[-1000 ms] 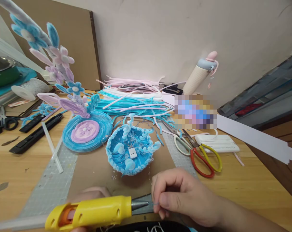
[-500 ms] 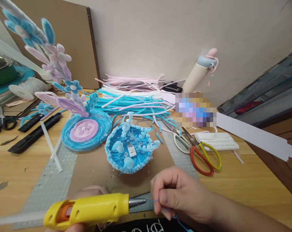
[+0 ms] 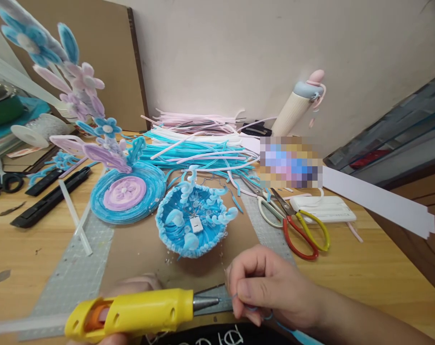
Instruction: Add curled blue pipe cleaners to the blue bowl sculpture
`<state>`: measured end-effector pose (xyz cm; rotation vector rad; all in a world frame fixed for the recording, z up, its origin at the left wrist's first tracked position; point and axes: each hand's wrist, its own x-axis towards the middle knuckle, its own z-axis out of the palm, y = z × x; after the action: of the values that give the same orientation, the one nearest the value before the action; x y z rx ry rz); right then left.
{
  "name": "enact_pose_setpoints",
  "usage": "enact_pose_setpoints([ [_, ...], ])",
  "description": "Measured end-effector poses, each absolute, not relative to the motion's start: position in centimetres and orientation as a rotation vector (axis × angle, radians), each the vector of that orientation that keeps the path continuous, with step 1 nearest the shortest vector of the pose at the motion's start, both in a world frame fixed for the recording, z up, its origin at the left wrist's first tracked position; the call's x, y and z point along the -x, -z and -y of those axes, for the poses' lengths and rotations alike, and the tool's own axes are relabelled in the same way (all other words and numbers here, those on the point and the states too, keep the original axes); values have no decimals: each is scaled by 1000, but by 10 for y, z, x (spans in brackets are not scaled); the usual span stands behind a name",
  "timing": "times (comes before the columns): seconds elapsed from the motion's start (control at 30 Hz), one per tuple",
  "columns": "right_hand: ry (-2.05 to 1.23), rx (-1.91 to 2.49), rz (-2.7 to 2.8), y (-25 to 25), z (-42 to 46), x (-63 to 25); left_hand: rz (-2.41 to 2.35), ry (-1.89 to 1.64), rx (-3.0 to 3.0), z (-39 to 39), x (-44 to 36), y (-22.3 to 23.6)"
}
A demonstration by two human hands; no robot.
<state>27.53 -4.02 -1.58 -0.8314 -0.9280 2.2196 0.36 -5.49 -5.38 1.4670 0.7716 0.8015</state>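
My left hand point(image 3: 145, 281) is closed round a yellow hot glue gun point(image 3: 145, 311), partly hidden behind its body. A clear glue stick point(image 3: 26, 325) runs out of the back of the gun. The metal nozzle points right, a short way from the fingertips of my right hand point(image 3: 264, 287). Those fingers pinch a thin blue strand point(image 3: 269, 316), which trails down to a wider light-blue end at the bottom edge. Just beyond both hands stands a blue fuzzy bowl point(image 3: 192, 220) with curled pipe cleaner pieces, clear beads and a small white block inside.
A pipe cleaner flower stem rises from a round blue base point(image 3: 98, 211) on the left. Behind lie bundled pipe cleaners point(image 3: 199, 151). Red-and-yellow-handled scissors point(image 3: 299, 235), a white power strip-like box point(image 3: 325, 209) and a tumbler point(image 3: 292, 108) are right. A black cutter point(image 3: 52, 196) lies left.
The blue strand's trailing end has swung to the right and shows more of its light-blue part. My right fingertips have shifted slightly right; the glue gun stays almost in place.
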Motion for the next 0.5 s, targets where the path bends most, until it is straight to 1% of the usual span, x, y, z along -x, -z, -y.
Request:
enact_pose_setpoints([
  [0.13, -2215, 851, 929, 14, 39, -274, -596, -730, -1556, 47, 7, 54],
  [0.33, -2219, 837, 908, 14, 38, -274, -792, -634, -1631, 49, 14, 45],
  [0.5, -2216, 815, 898, 15, 39, -274, -711, -648, -1680, 41, 6, 32],
])
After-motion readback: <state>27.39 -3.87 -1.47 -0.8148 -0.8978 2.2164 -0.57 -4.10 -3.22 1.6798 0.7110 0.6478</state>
